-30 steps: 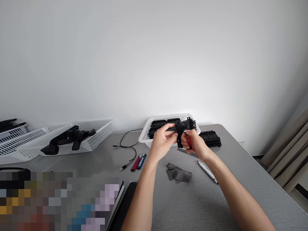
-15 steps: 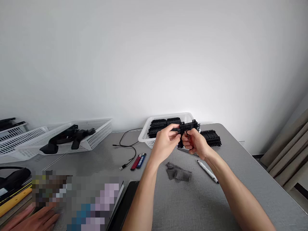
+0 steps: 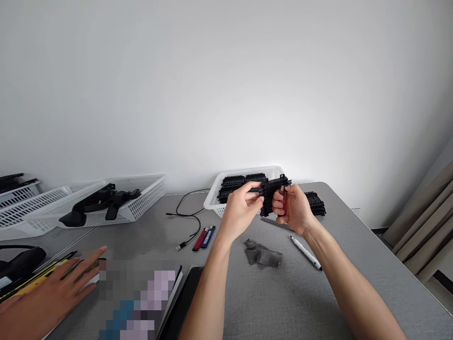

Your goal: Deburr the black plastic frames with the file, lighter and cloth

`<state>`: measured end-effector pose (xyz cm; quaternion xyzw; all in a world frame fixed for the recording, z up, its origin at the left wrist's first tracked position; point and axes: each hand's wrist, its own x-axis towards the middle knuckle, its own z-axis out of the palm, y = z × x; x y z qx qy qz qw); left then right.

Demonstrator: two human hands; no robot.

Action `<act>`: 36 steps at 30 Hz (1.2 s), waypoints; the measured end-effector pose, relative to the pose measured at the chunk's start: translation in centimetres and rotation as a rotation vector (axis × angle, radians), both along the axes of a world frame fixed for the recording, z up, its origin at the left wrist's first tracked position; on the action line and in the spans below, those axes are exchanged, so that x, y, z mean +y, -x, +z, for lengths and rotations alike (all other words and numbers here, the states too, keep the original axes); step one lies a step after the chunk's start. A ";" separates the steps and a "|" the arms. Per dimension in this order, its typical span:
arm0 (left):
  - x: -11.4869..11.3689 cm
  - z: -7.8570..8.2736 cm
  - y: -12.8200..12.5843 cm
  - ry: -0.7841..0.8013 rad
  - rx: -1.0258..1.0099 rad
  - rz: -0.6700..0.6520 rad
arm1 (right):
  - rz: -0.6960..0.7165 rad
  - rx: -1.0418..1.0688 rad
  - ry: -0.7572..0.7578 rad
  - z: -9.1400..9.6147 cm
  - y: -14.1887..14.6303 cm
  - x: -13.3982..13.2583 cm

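Both hands, the left hand (image 3: pixel 242 208) and right hand (image 3: pixel 293 210), close their fingers on a black plastic part (image 3: pixel 272 193) held above the bench (image 3: pixel 283 293), before the white basket (image 3: pixel 244 172). It looks light, stiff and ribbed, likely best pinched at its ends.

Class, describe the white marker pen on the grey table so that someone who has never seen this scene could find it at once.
Start at the grey table and find the person's right hand. Just below its wrist lies the white marker pen, slanting toward the near right, with a crumpled grey cloth on its left. It is the only white, slim thing there; the two lighters farther left are red and blue.
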<state>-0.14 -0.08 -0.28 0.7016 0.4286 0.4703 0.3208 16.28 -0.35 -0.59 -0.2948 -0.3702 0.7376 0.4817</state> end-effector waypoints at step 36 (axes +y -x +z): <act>0.7 0.9 0.9 0.145 -0.392 -0.174 | -0.626 -0.162 -0.551 -0.9 -3.0 1.9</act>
